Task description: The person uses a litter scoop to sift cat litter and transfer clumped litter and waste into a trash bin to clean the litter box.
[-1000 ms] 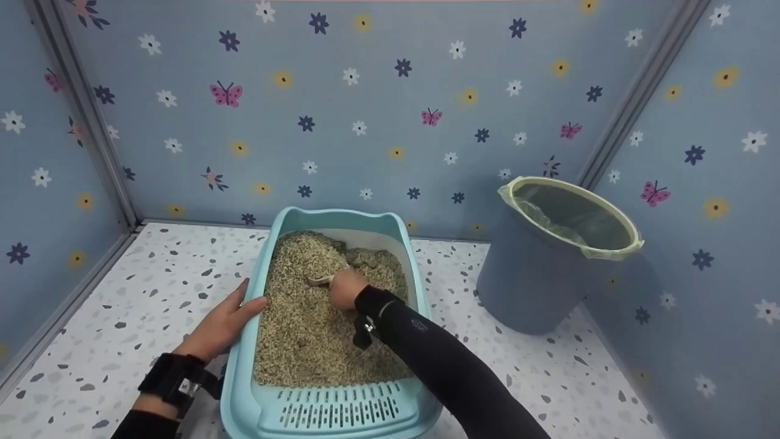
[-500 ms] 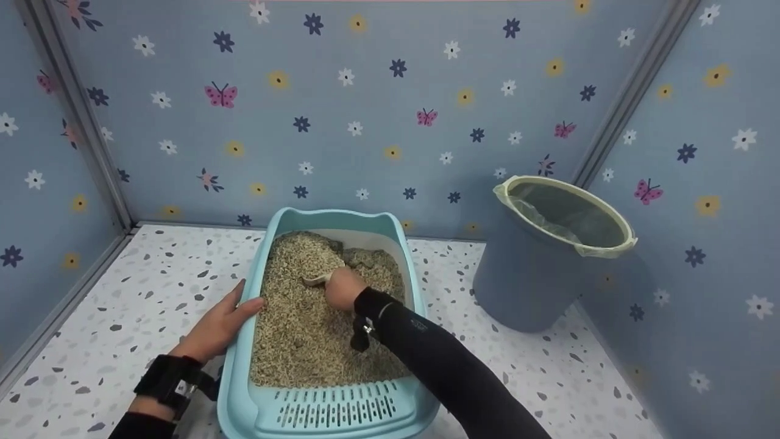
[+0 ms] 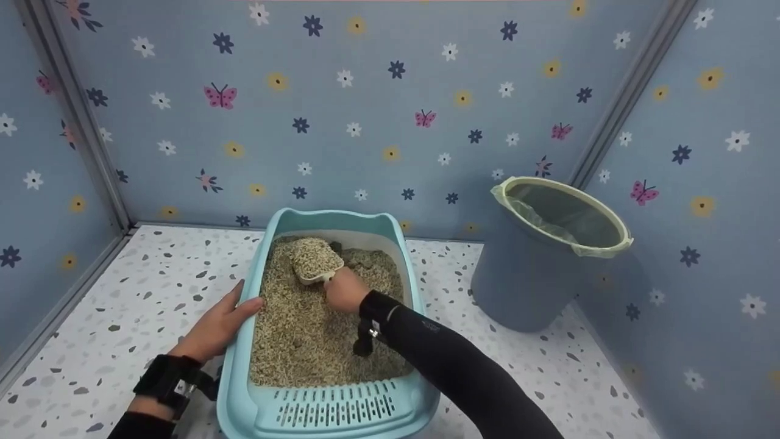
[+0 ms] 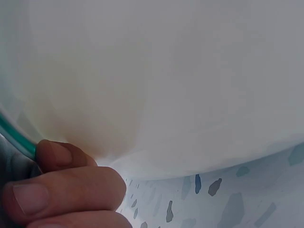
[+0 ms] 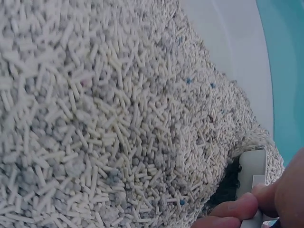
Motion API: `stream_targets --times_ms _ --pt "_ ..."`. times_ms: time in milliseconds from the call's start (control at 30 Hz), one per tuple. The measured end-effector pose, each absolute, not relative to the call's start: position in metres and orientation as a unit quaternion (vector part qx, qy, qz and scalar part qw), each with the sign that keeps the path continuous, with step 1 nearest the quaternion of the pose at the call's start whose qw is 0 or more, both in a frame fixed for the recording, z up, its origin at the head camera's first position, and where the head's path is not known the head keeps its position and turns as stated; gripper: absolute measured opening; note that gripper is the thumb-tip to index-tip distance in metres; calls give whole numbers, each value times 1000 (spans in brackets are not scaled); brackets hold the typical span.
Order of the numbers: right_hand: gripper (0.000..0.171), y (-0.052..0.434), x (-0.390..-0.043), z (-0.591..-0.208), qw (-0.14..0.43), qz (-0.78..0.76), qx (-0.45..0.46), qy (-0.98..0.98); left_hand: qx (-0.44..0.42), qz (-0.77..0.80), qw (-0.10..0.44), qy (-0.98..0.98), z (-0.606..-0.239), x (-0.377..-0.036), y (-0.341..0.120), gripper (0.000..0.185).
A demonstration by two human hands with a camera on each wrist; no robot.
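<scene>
A light-blue litter box stands on the speckled floor, filled with pale pellet litter. My left hand grips its left rim, thumb on top. The left wrist view has the curled fingers against the box's pale outer side. Over the litter, my right hand holds the handle of a whitish litter scoop. Pellets are heaped in the scoop. Part of the scoop and the pinching fingers appear at the lower right of the right wrist view, beside a dark hollow in the litter.
To the right stands a blue-grey bin with a translucent liner folded over its cream rim. Flowered panels enclose the floor at the back and both sides. A slotted step forms the box's near end.
The scoop has come up out of the litter heaped with pellets, its bowl now visible. My left hand stays on the rim.
</scene>
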State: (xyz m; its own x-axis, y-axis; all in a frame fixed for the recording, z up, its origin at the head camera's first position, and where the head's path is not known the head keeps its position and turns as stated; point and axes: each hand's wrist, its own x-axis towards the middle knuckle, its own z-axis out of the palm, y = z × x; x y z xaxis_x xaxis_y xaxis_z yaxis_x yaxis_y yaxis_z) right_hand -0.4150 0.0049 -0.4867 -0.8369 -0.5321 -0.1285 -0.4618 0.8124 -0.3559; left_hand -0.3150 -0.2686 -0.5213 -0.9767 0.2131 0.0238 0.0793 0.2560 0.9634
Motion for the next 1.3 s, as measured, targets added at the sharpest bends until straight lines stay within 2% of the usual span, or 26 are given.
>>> stream_targets --times_ms 33,167,267,367,467,800,1100,1300 --pt "52 6 -413 -486 127 -233 -232 936 91 602 56 791 -522 -315 -269 88" --pt "26 15 -401 -483 147 -348 -202 904 83 597 57 796 -522 -315 -269 88" --pt "27 23 -393 -477 151 -361 -207 897 84 593 59 799 -522 -314 -269 89" --pt "47 30 -388 -471 164 -369 -203 892 86 593 62 798 -522 -314 -269 90" --pt "53 37 -385 -464 168 -384 -193 887 82 588 60 803 -523 -314 -270 91" --pt "19 66 -363 -442 136 -389 -187 892 81 585 54 805 -522 -315 -269 91" --pt "23 80 -337 -430 136 -391 -185 892 90 603 55 790 -521 -316 -268 90" --pt "16 92 -326 -425 133 -401 -185 887 104 607 59 786 -520 -315 -267 87"
